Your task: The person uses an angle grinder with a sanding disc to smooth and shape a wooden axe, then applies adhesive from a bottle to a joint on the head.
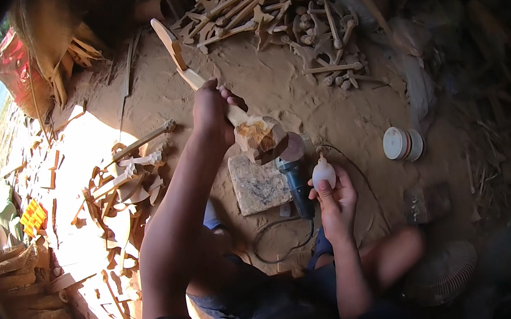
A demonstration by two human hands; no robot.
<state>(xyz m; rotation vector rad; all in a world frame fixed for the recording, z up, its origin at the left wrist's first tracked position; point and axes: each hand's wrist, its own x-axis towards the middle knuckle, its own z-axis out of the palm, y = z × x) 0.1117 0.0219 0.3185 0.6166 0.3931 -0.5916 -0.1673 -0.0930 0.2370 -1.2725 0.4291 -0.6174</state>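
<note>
My left hand (216,112) is wrapped round the shaft of a carved wooden piece (260,134). This piece has a thick, rough-cut block at its near end and a slim, jointed-looking part at its far end. Low on the right, my right hand (338,208) grips a small white squeeze bottle (323,175), its narrow nozzle pointing up. Between the hands lies a dark green angle grinder (298,187) with a round disc, partly behind the wooden block. The grinder's head is beside a worn stone slab (255,188).
Piles of carved wooden parts lie at the back (236,10) and on the left (132,176). A white tub (397,143) is on the sandy ground to the right, above a dark block (428,202). The grinder's black cable (265,258) loops near my legs. A round wire fan guard (445,273) stands lower right.
</note>
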